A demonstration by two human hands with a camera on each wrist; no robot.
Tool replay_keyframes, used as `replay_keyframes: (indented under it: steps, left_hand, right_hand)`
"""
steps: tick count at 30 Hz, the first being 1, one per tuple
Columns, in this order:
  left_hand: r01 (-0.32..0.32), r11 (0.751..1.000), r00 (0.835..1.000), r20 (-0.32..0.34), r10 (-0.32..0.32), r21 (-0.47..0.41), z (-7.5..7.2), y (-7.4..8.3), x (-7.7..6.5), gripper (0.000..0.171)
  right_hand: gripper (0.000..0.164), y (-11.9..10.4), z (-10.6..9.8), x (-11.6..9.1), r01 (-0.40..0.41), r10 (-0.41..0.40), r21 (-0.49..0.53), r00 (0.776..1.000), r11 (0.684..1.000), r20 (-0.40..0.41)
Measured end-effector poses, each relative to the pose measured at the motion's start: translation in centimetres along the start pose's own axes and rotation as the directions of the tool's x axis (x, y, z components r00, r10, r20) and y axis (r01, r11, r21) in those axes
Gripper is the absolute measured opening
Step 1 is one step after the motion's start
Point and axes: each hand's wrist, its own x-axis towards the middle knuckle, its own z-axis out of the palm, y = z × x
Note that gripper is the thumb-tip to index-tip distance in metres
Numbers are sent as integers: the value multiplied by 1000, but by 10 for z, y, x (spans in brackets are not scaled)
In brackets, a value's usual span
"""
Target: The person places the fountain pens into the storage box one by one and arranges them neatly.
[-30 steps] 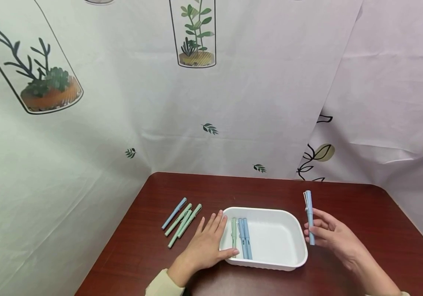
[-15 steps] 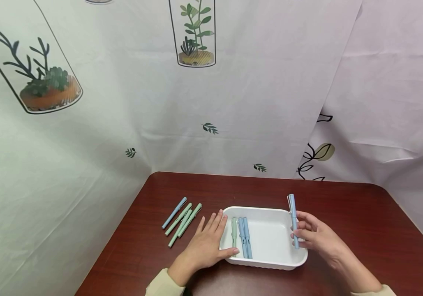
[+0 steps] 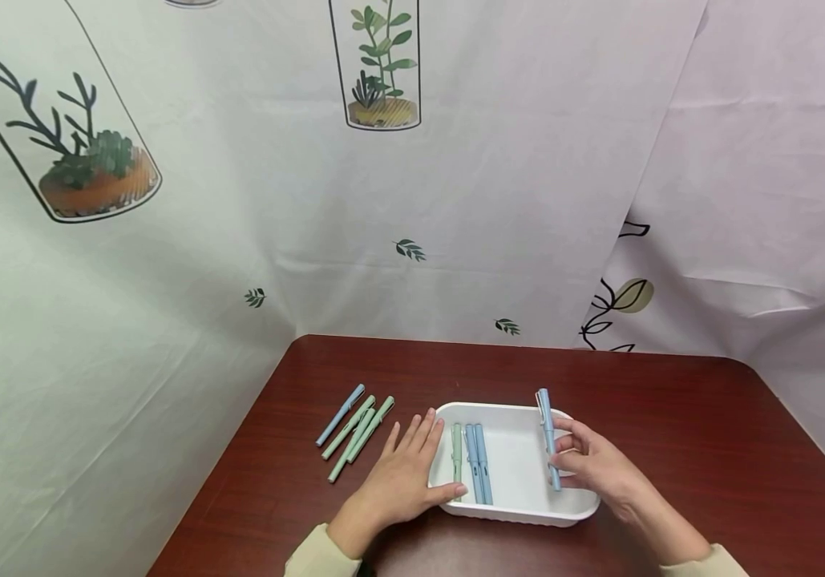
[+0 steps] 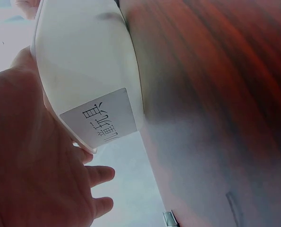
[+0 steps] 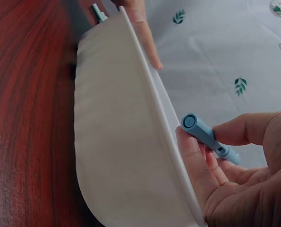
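A white plastic tray (image 3: 520,517) sits on the table, a printed label (image 4: 102,118) on its left end. My left hand (image 3: 401,479) rests on the tray's left rim with fingers straight and thumb along the front edge. Over the tray's right side, my right hand (image 3: 592,461) pinches a blue pen (image 3: 547,437) between thumb and fingers, clip end up and slightly tilted. Inside the tray, one green pen (image 3: 457,457) and two blue pens (image 3: 478,465) lie side by side toward the left. The right wrist view shows the held pen's end (image 5: 191,121) beyond the rim.
Left of the tray, several green pens (image 3: 357,441) lie in a loose overlapping bunch, with one blue pen (image 3: 340,415) beside them. The dark red wooden table (image 3: 672,417) meets a white patterned cloth (image 3: 455,240) hanging at its back and sides.
My right hand has carried the blue pen leftward, from beside the tray's right end to above its inside. The left hand and the other pens stay in place.
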Motion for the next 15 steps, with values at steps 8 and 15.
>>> replay_keyframes:
  steps: [8, 15]
  left_hand:
    - [-1, 1000, 1000, 4, 1, -2, 0, -1, 0, 102]
    - [0, 1000, 1000, 4, 0, -4, 0, -1, 0, 102]
  right_hand:
    - [67, 0, 9, 4, 5, -3, -55, 1000, 998, 22]
    - [61, 0, 17, 9, -10, 12, -93, 1000, 996, 15]
